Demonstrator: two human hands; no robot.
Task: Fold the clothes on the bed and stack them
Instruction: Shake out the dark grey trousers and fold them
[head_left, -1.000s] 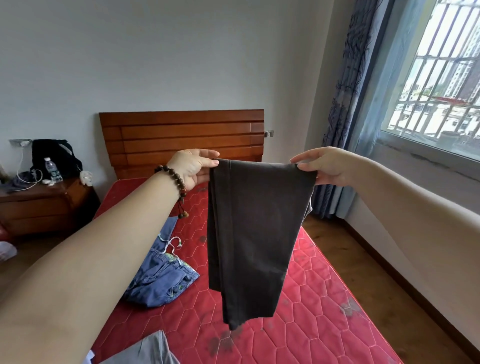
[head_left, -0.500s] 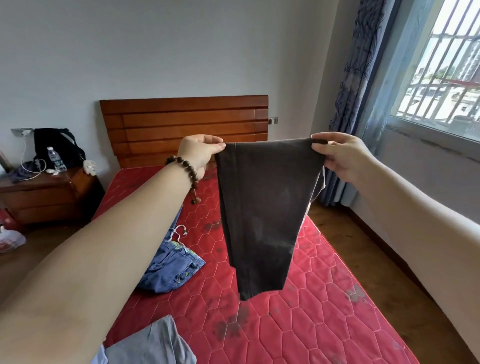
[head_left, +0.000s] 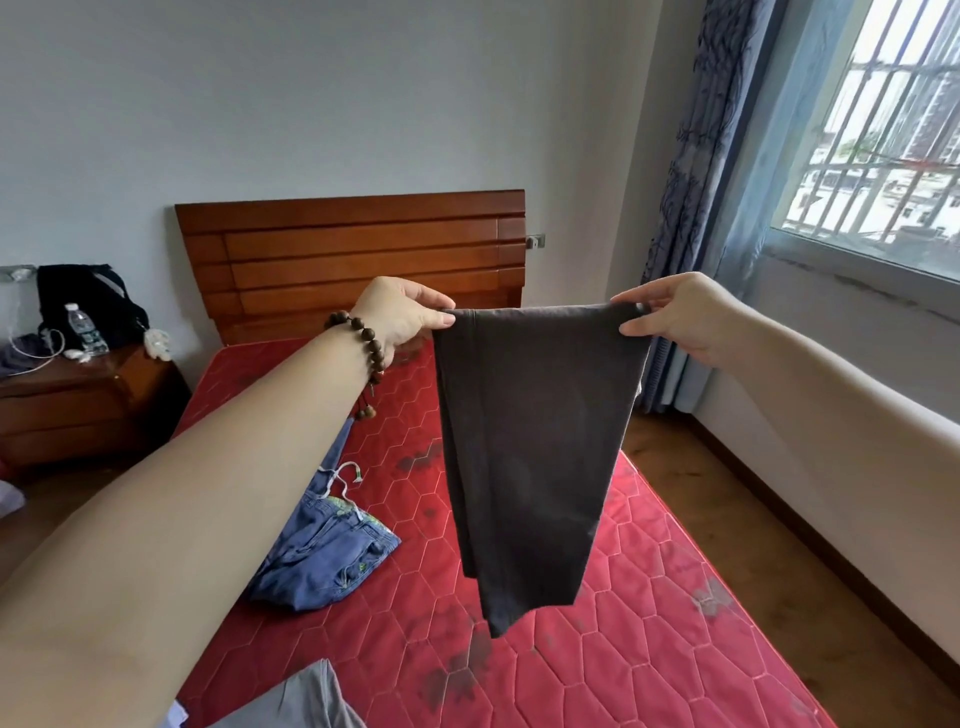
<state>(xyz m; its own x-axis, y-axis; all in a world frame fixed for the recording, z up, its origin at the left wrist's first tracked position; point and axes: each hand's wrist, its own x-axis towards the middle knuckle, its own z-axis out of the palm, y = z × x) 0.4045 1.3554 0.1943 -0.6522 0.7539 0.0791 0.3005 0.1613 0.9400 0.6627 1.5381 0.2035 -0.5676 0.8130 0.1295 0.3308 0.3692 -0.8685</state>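
Observation:
A dark grey garment (head_left: 530, 441), folded lengthwise, hangs in the air above the red mattress (head_left: 649, 623). My left hand (head_left: 400, 312), with a bead bracelet on the wrist, pinches its top left corner. My right hand (head_left: 675, 317) pinches the top right corner. The garment's lower end dangles clear of the mattress. Blue jeans (head_left: 327, 551) with a white drawstring lie crumpled on the bed's left side, partly behind my left forearm. A grey garment (head_left: 301, 701) shows at the bottom edge.
A wooden headboard (head_left: 353, 249) stands against the far wall. A wooden nightstand (head_left: 72, 395) at the left holds a black bag, a water bottle and cables. Blue curtains (head_left: 696, 182) and a barred window (head_left: 893, 145) are at the right, with wooden floor beside the bed.
Both hands have kept their grip on the dark garment, holding it stretched and raised a little so its lower end hangs higher over the mattress. The view has shifted slightly.

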